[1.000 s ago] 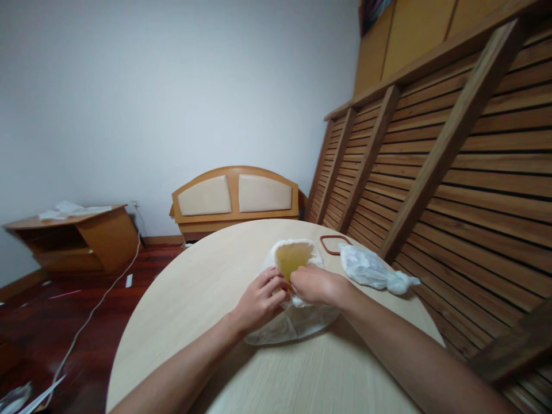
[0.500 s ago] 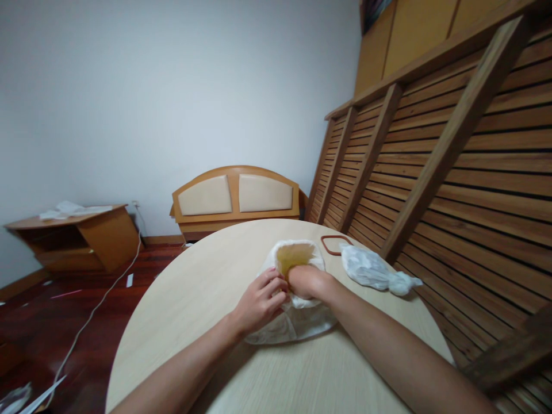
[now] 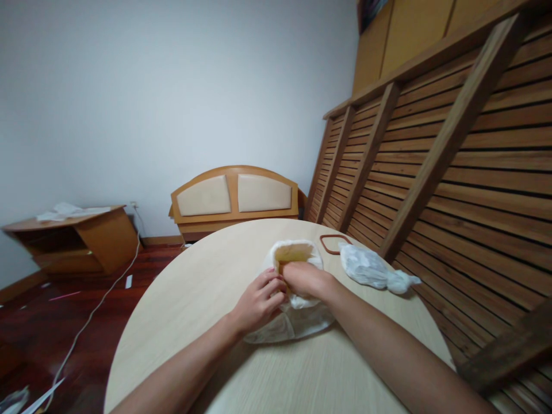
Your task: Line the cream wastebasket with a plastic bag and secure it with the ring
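From my remote seat, through the head view, I have a soft, whitish bag with a yellowish inside on the near-middle of a round, pale wood-grained table, its mouth open. My left hand has its fingers curled closed on the left side of the bag's rim. My right hand is in the mouth past the knuckles; its fingers are hidden, so I cannot tell whether they are spread or gripping anything. Right of the bag lies a knotted white plastic bag, and by its far left end a brown, round-cornered rectangular ring; whether those two touch, I cannot tell. Beyond the table stands a wooden headboard with cream panels.
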